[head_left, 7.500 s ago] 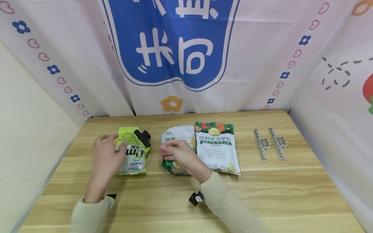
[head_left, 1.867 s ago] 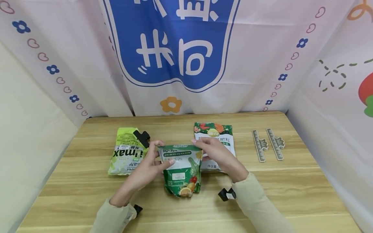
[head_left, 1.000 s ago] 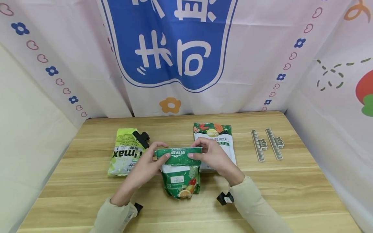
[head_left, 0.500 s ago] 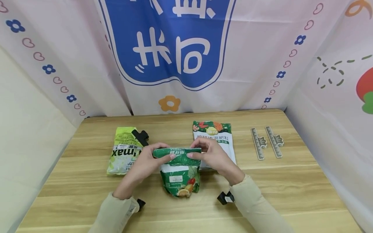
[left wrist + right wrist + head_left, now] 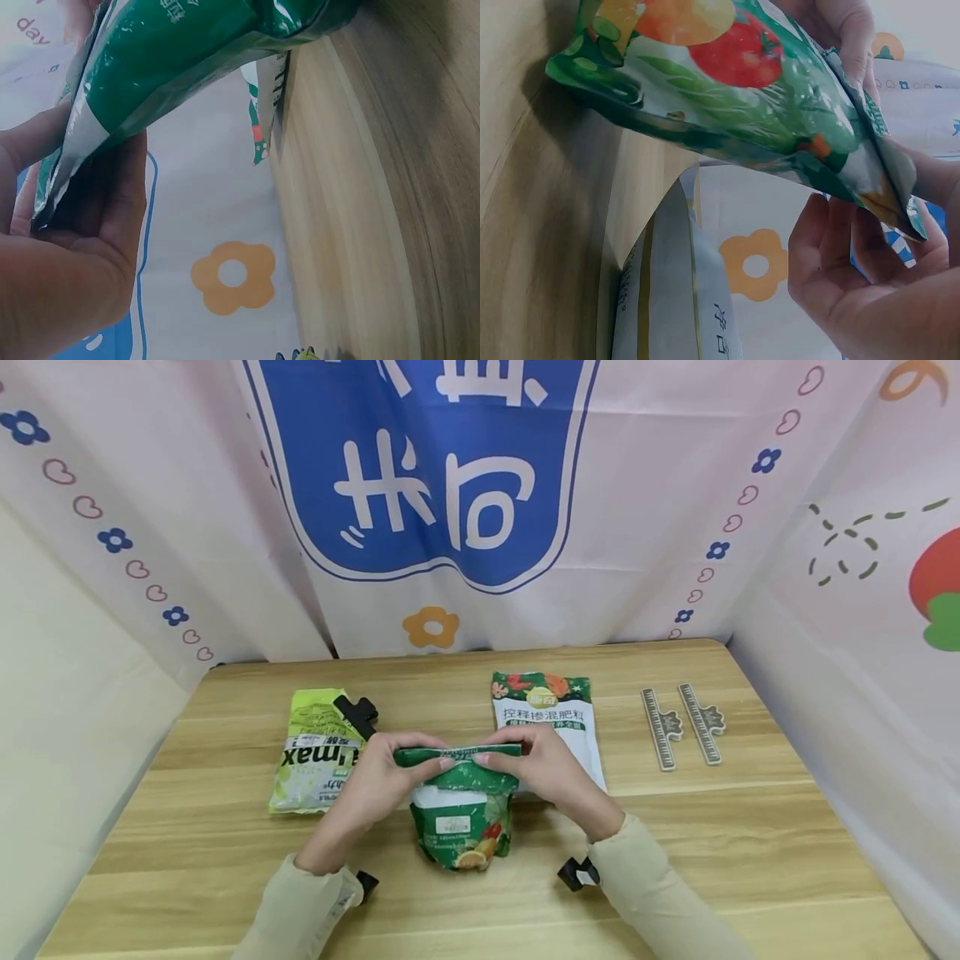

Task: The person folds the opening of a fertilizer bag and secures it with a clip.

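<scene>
A green and white fertilizer bag [image 5: 453, 835] with fruit and vegetables printed on it stands in front of me, its top folded over towards me. My left hand [image 5: 375, 785] pinches the left part of the fold, thumb in front and fingers behind. On the right part my right hand [image 5: 551, 772] does the same, and both thumbs lie close together. In the left wrist view the left hand [image 5: 75, 277] grips the bag's edge. The right wrist view has the bag [image 5: 735, 97] tilted, its base near the table, with the right hand [image 5: 877, 277] around the folded end.
A yellow-green bag [image 5: 315, 777] lies at the left, with a black clip [image 5: 357, 716] at its upper right corner. Behind my right hand lies another white and green fertilizer bag [image 5: 581, 747]. Two ruler-shaped clips [image 5: 658, 731] rest farther right on the wooden table [image 5: 720, 843].
The green and white bag lay flat at first, then was raised upright in both hands. Its top has since been folded forward, and most recently the fold has turned a little further down.
</scene>
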### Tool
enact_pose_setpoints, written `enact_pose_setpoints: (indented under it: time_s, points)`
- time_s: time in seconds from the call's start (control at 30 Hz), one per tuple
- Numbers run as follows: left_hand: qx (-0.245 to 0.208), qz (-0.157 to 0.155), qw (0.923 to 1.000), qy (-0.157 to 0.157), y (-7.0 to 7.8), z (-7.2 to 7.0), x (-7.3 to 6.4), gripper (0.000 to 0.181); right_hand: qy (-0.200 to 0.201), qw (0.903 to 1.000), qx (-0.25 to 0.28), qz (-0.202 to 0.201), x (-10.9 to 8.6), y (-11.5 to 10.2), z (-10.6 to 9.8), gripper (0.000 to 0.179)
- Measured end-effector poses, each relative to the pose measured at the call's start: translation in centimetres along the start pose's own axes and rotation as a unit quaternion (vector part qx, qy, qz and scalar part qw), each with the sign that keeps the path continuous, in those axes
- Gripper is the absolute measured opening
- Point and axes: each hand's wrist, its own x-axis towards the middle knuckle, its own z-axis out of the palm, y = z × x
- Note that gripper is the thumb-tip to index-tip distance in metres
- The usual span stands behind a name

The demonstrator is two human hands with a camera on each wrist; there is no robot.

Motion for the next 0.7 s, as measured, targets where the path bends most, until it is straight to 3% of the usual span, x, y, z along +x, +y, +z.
enact_pose_setpoints:
  time_s: [0.2, 0.37, 0.5, 0.7]
  points:
    - [-0.028, 0.011, 0.9994, -0.02, -0.4, -0.2, 0.1, 0.014, -0.015, 0.9998, 0.011, 0.002, 0.2, 0.2, -0.2, 0.015]
    - [-0.086, -0.041, 0.9942, -0.051, -1.1, -0.6, 0.1, 0.027, -0.021, 0.9997, 0.016, 0.0, 0.1, 0.2, -0.2, 0.017]
    - [-0.087, -0.069, 0.9912, -0.072, -1.7, -0.7, -0.1, 0.039, -0.015, 0.9997, 0.02, -0.005, 0.1, 0.2, -0.2, 0.017]
    - [-0.069, -0.023, 0.9922, -0.101, -2.2, -0.7, -0.2, 0.044, -0.008, 0.9996, 0.027, -0.001, 0.2, 0.5, -0.2, 0.02]
